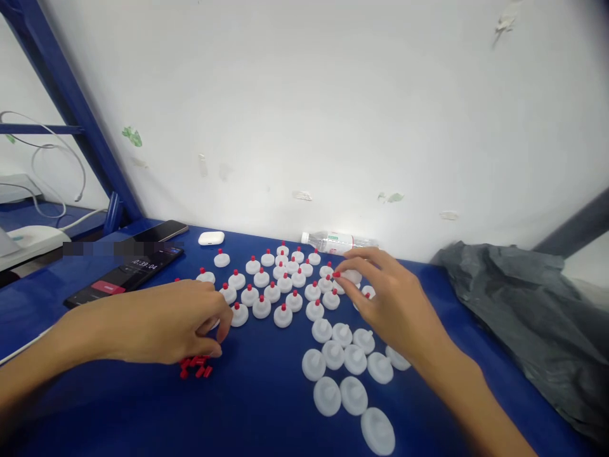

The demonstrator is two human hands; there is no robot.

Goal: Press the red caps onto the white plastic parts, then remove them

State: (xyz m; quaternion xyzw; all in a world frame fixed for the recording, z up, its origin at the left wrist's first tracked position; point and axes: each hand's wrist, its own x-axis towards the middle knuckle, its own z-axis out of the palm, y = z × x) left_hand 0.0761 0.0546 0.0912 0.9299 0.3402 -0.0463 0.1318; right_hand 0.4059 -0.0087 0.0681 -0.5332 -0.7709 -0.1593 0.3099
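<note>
My left hand point(181, 320) hovers low over a small pile of red caps point(195, 367). Its thumb and index finger are brought together in a pinch, and whatever may be between them cannot be made out. At the right of the group, my right hand point(385, 298) pinches a red cap point(337, 275) between thumb and index finger. A white round disc point(353, 277) shows just behind those fingers. Many white discs with red caps on their stems point(261, 307) stand upright at the middle. Below my right hand lie several bare white discs point(354, 359) without red caps.
A clear plastic bottle point(337, 242) lies along the wall. At the left are a phone with a running timer point(137, 270), another phone point(162, 231) and a white earbud case point(211, 238). A dark plastic bag point(528, 324) covers the blue table's point(266, 406) right side.
</note>
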